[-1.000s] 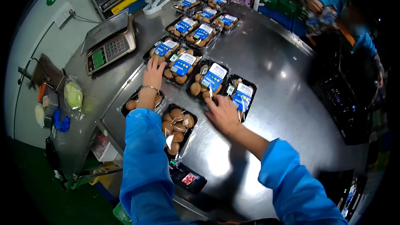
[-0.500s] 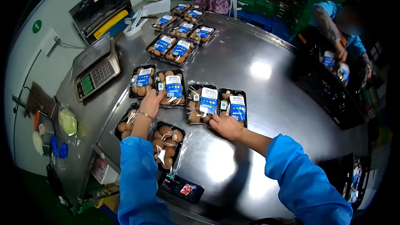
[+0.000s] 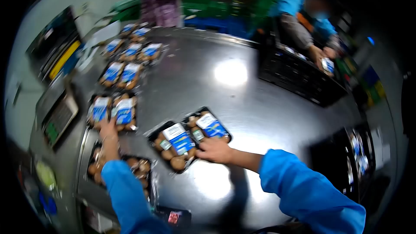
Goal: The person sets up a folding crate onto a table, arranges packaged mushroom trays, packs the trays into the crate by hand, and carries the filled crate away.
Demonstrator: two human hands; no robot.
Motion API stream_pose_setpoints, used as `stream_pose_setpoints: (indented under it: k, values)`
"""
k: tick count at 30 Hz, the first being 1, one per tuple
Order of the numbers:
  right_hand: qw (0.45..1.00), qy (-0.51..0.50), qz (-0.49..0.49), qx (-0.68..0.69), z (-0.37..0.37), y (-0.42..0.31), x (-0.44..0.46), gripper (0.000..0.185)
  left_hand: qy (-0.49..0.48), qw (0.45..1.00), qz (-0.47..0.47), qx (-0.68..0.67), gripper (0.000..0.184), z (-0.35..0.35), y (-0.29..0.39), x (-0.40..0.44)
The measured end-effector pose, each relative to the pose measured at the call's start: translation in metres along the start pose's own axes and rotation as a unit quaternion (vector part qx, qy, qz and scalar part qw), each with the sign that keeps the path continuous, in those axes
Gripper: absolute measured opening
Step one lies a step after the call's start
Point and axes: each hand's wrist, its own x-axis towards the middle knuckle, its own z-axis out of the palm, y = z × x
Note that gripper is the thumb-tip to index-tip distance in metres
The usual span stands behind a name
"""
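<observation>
My left hand [image 3: 107, 129] touches the lower edge of two labelled mushroom trays, a left one [image 3: 99, 109] and a right one [image 3: 124, 112]; its fingers are blurred. My right hand [image 3: 214, 149] rests at the near edges of two more labelled trays, one tilted to the left [image 3: 174, 144] and one to the right [image 3: 209, 125]. Its fingertips are partly hidden, so its grip is unclear. Below my left hand lie two unlabelled mushroom trays, one [image 3: 94, 164] partly behind my forearm and another [image 3: 139, 169] beside it.
Several labelled trays [image 3: 130, 73] stand in rows at the back left of the metal table [image 3: 186, 82]. A scale [image 3: 60, 115] is at the left, a phone [image 3: 175, 217] at the near edge. A co-worker [image 3: 299, 21] handles a pack over a black crate [image 3: 294, 76]; another person [image 3: 160, 0] stands behind.
The view has swung right. The two trays at my right hand have turned and now lie farther from the pair at my left hand. The co-worker's hands hold a pack over the crate.
</observation>
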Motion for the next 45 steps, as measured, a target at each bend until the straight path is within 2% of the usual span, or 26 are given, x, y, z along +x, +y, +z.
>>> stream_pose_setpoints:
  k: [3, 5, 7, 8, 11, 13, 17, 19, 21, 22, 23, 24, 25, 26, 27, 28, 29, 30, 31, 34, 35, 37, 39, 42, 44, 45]
  values:
    - [0.999, -0.002, -0.051, 0.005, 0.003, 0.018, 0.005, 0.012, 0.002, 0.997, 0.052, 0.063, 0.036, -0.038, 0.047, -0.017]
    - [0.998, 0.014, -0.043, 0.034, -0.003, 0.02, 0.004, 0.011, 0.028, 0.995, 0.092, 0.035, 0.032, -0.057, 0.068, -0.028]
    - [0.996, -0.061, 0.014, 0.067, -0.034, 0.013, -0.001, 0.011, 0.002, 0.993, 0.114, 0.035, 0.018, -0.098, 0.102, -0.039]
    - [0.994, -0.03, 0.006, 0.106, -0.048, 0.01, -0.012, 0.01, -0.014, 0.99, 0.14, 0.001, 0.016, -0.112, 0.117, -0.045]
    - [0.97, -0.014, 0.057, 0.235, -0.132, -0.023, -0.063, 0.02, -0.095, 0.97, 0.185, -0.128, 0.016, -0.171, 0.181, -0.08]
    - [0.913, -0.021, 0.143, 0.381, -0.205, -0.047, -0.112, 0.024, -0.166, 0.95, 0.211, -0.161, 0.016, -0.221, 0.242, -0.115]
    - [0.828, -0.022, 0.283, 0.484, -0.353, -0.096, -0.242, 0.024, -0.272, 0.896, 0.285, -0.206, 0.012, -0.294, 0.361, -0.165]
    - [0.855, 0.034, 0.344, 0.386, -0.448, -0.122, -0.31, 0.025, -0.327, 0.855, 0.292, -0.279, 0.011, -0.32, 0.419, -0.184]
    - [0.894, 0.121, 0.346, 0.257, -0.518, -0.148, -0.385, 0.021, -0.381, 0.857, 0.22, -0.269, 0.009, -0.383, 0.507, -0.22]
    - [0.916, 0.132, 0.34, 0.169, -0.547, -0.157, -0.419, 0.021, -0.324, 0.875, 0.275, -0.233, 0.012, -0.398, 0.536, -0.234]
    - [0.913, 0.148, 0.364, 0.111, -0.569, -0.169, -0.45, 0.018, -0.273, 0.894, 0.238, -0.262, 0.016, -0.399, 0.557, -0.247]
    - [0.916, 0.162, 0.365, 0.03, -0.582, -0.177, -0.482, 0.015, -0.223, 0.878, 0.274, -0.323, 0.02, -0.415, 0.598, -0.272]
    - [0.931, 0.157, 0.329, -0.033, -0.593, -0.176, -0.52, 0.012, -0.163, 0.871, 0.278, -0.37, 0.019, -0.417, 0.623, -0.296]
    - [0.936, 0.114, 0.318, -0.098, -0.605, -0.176, -0.563, 0.011, -0.268, 0.854, 0.32, -0.311, 0.02, -0.445, 0.667, -0.32]
    - [0.941, 0.103, 0.272, -0.173, -0.61, -0.177, -0.599, 0.013, -0.2, 0.854, 0.372, -0.304, 0.025, -0.454, 0.705, -0.357]
    - [0.947, 0.081, 0.244, -0.192, -0.613, -0.176, -0.636, 0.015, -0.134, 0.834, 0.422, -0.328, 0.02, -0.46, 0.744, -0.403]
    - [0.952, 0.061, 0.215, -0.212, -0.615, -0.173, -0.672, 0.017, -0.075, 0.826, 0.468, -0.307, 0.028, -0.463, 0.773, -0.437]
    - [0.952, 0.056, 0.194, -0.229, -0.618, -0.17, -0.704, 0.018, -0.113, 0.824, 0.461, -0.31, 0.031, -0.47, 0.804, -0.466]
    - [0.951, 0.055, 0.177, -0.248, -0.617, -0.169, -0.736, 0.019, -0.014, 0.808, 0.528, -0.261, 0.029, -0.467, 0.828, -0.49]
    - [0.963, 0.018, 0.184, -0.198, -0.592, -0.17, -0.844, 0.018, -0.044, 0.819, 0.534, -0.204, 0.022, -0.443, 0.884, -0.572]
    - [0.968, 0.001, 0.188, -0.164, -0.576, -0.171, -0.87, 0.017, -0.093, 0.802, 0.529, -0.262, 0.018, -0.426, 0.895, -0.603]
    - [0.964, -0.121, 0.235, -0.019, -0.544, -0.16, -0.901, 0.017, -0.183, 0.79, 0.534, -0.237, 0.013, -0.384, 0.905, -0.662]
    - [0.918, -0.167, 0.317, 0.172, -0.526, -0.147, -0.919, 0.028, -0.407, 0.753, 0.512, -0.067, 0.013, -0.363, 0.914, -0.689]
    - [0.892, -0.136, 0.381, 0.201, -0.549, -0.153, -0.921, 0.028, -0.468, 0.715, 0.496, -0.152, 0.019, -0.371, 0.918, -0.69]
    - [0.889, -0.05, 0.411, 0.195, -0.557, -0.156, -0.93, 0.025, -0.321, 0.764, 0.521, -0.205, 0.022, -0.402, 0.908, -0.687]
    - [0.841, -0.039, 0.48, 0.247, -0.573, -0.162, -0.92, 0.022, -0.188, 0.79, 0.561, -0.164, 0.028, -0.413, 0.908, -0.678]
